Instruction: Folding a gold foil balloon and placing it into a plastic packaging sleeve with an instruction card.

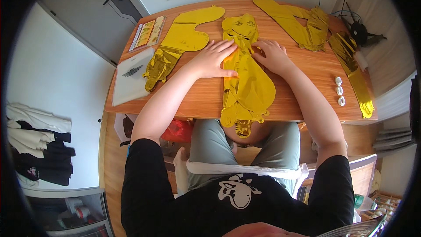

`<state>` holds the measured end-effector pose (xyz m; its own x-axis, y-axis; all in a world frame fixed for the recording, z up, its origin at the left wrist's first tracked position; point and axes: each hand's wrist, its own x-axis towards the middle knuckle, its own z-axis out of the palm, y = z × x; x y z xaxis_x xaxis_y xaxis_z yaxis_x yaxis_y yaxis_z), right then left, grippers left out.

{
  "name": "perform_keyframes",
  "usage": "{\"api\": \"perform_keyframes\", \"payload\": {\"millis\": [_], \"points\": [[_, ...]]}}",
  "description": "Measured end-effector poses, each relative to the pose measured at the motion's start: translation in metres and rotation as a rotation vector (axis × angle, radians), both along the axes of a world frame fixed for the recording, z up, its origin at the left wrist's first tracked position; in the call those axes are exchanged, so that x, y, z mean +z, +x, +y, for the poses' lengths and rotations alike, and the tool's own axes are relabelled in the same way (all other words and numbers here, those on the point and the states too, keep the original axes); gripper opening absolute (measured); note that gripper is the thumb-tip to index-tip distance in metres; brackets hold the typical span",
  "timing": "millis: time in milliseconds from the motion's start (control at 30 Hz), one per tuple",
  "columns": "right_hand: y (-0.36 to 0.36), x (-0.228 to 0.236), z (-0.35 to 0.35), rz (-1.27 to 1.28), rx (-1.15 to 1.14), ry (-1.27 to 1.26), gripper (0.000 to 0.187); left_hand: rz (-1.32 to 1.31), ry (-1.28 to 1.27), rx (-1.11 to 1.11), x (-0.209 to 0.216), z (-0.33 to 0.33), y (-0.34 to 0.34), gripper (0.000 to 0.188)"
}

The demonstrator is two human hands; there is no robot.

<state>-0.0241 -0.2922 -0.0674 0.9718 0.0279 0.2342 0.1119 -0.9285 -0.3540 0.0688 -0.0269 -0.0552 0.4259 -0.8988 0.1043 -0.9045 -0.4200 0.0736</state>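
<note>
A flat, creased gold foil balloon [250,83] lies in the middle of the wooden table, its tabbed lower end hanging past the near edge. My left hand [215,59] rests on its left side, palm down, with the fingers stretched out and the thumb apart. At the balloon's upper right edge is my right hand [272,56], its fingers slightly bent and apart, the tips touching the foil. Neither hand grips anything that I can see. A second gold foil balloon [184,35] lies flat to the left, and a third one [302,24] at the far right.
A narrow gold foil strip [351,61] runs along the table's right edge, beside three small white rolls [339,91]. On the left lie a clear plastic bag [129,79] and a printed packet [148,34]. A black device with cables [359,31] stands at the back right corner.
</note>
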Motion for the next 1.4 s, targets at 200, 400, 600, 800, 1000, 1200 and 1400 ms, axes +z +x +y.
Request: {"api": "perform_keyframes", "payload": {"millis": [200, 400, 600, 800, 1000, 1200, 1400], "points": [[0.002, 0.006, -0.006, 0.022, 0.026, 0.06, 0.047, 0.002, 0.036, 0.005, -0.004, -0.004, 0.0, 0.11], [-0.003, 0.019, 0.001, -0.142, 0.033, 0.1, 0.037, -0.04, 0.037, 0.01, -0.008, -0.003, 0.005, 0.117], [-0.026, 0.043, 0.038, -0.067, 0.728, 0.048, 0.025, -0.036, 0.009, 0.012, -0.01, 0.0, 0.003, 0.108], [-0.047, 0.034, 0.067, -0.148, 0.779, -0.184, 0.037, -0.049, 0.022, -0.005, -0.011, 0.001, 0.004, 0.103], [-0.051, 0.032, 0.068, -0.275, 0.8, -0.265, 0.038, -0.008, -0.03, 0.004, -0.011, 0.0, 0.002, 0.093], [-0.053, 0.025, 0.067, -0.327, 0.85, -0.284, 0.038, -0.009, -0.018, -0.004, -0.008, 0.0, 0.007, 0.081], [-0.056, 0.023, 0.067, -0.302, 0.848, -0.269, 0.036, 0.194, -0.041, -0.001, -0.004, -0.004, 0.02, 0.069]]}}
